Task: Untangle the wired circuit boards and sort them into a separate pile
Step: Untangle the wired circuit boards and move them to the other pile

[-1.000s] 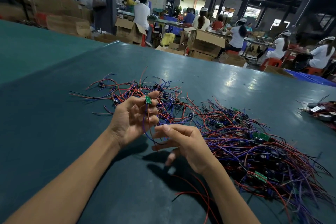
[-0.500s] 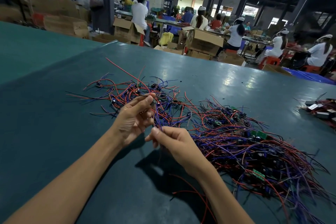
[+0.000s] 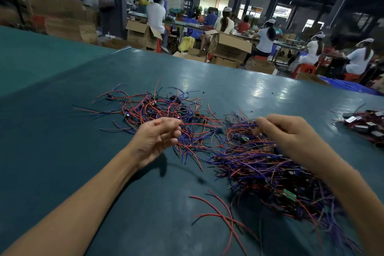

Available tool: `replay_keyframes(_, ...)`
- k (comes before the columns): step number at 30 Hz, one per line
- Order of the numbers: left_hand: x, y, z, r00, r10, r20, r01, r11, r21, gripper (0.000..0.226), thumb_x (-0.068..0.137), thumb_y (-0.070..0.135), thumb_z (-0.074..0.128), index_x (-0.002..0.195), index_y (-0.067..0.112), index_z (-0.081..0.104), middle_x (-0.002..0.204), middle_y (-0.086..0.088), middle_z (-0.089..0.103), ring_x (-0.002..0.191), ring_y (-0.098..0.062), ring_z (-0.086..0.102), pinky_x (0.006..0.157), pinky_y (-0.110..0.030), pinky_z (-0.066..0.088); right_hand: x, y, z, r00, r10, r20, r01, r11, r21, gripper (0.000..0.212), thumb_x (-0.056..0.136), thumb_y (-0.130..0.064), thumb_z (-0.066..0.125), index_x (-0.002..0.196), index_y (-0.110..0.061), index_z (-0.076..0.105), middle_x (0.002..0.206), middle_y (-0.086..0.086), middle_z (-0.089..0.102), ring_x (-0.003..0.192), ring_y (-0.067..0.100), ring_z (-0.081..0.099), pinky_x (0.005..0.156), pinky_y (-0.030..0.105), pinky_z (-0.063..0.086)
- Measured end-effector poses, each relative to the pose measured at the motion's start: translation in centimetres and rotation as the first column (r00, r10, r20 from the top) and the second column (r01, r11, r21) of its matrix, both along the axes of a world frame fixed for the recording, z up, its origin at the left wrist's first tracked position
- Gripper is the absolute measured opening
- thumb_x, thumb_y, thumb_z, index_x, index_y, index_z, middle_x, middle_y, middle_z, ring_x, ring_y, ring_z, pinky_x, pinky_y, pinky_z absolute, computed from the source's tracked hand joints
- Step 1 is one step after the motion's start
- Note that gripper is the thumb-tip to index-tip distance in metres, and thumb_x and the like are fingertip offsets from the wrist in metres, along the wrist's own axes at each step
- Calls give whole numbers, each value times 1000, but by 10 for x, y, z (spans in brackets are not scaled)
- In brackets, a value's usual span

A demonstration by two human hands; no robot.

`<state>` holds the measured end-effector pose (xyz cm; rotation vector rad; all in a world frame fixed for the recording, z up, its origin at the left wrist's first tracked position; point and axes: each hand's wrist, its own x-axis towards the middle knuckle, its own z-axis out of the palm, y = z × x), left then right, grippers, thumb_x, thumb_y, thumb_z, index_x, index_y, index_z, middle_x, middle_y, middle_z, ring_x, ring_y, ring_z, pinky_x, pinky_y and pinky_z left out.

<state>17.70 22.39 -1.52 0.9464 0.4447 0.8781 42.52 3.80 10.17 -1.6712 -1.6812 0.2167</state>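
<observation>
Wired circuit boards (image 3: 268,170) lie in a dense tangle of red and purple leads at 1 o'clock from the person, on a teal surface (image 3: 62,151), partly under the right forearm. One green board (image 3: 289,193) shows near the heap's near edge. A thinner pile (image 3: 162,110) of the same leads spreads at 11 o'clock, just beyond the left hand (image 3: 155,139). That hand's grip is closed, with thumb and curled fingers pinching a red wire (image 3: 197,124) that leads off toward the other hand. The right hand (image 3: 291,137), above the tangle, has its grip clamped at the fingertips on a purple wire (image 3: 244,125). Both hands are blurred. A small dark blurred part (image 3: 218,131) hangs between them. Loose red wires (image 3: 224,216) cross close in at 12 o'clock. Black components (image 3: 365,123) sit far out at 2 o'clock. Beyond the surface, workers (image 3: 155,16) in white caps sit among cardboard boxes (image 3: 230,48)
</observation>
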Motion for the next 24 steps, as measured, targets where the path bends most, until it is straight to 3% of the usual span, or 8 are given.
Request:
replay_keyframes(5,9,-16,-8,960,-197,-197,234,954,189,17,78,12,82,91,4,78,85,-19,72,74,-21,73,55,-23,56,62,-43,8,978,-208,-2,208,978,-11,20,82,-44,72,75,-27,78,46,-5,43,43,4,34,44,22,27)
replay_keyframes(8,16,-25,-11,934,-177,-311,274,912,304,14,83,12,81,92,2,76,80,-17,72,69,-20,72,48,-21,51,87,-64,5,921,-388,-44,384,920,-82,18,76,-47,77,76,-29,79,48,-5,53,44,7,39,43,21,34)
replay_keyframes(10,17,-27,-11,925,-126,-359,249,914,321,12,86,14,80,91,5,76,74,-12,72,53,-12,65,40,-18,44,101,-69,0,875,-483,-38,473,868,-151,26,71,-54,77,79,-29,80,60,-4,66,54,11,54,56,23,47)
replay_keyframes(13,18,-24,-10,908,-122,-400,256,918,301,17,86,24,80,86,8,74,69,-9,65,43,-9,48,37,-19,35,117,-64,-7,741,-657,141,671,711,-211,35,83,-48,77,107,-24,76,105,10,75,100,30,67,96,50,52)
replay_keyframes(16,18,-22,-8,903,-183,-390,297,919,257,26,88,32,76,77,10,71,59,-5,46,44,-12,31,41,-20,24,102,-42,-5,593,-801,84,801,597,48,48,87,-51,58,122,-19,64,114,15,70,105,39,64,94,56,51)
replay_keyframes(20,17,-20,-6,925,-199,-325,268,946,183,35,89,39,72,65,14,66,53,2,24,46,-12,17,43,-18,21,18,37,-20,873,-486,30,468,855,221,23,88,-31,65,103,-20,78,85,-4,74,75,10,67,79,27,48)
replay_keyframes(22,15,-20,-7,932,-186,-311,250,952,179,41,89,40,73,57,18,61,53,1,21,44,-11,15,43,-17,20,-11,85,-37,955,-298,-6,297,952,68,17,90,-15,69,103,-14,80,90,0,77,78,9,66,81,24,50)
replay_keyframes(24,14,-20,-7,935,-164,-314,229,956,185,45,87,41,72,52,21,52,56,-2,22,44,-11,16,43,-17,19,-21,122,-58,966,-242,-86,233,966,-109,20,90,-11,67,106,-14,79,91,4,77,76,9,65,83,28,54)
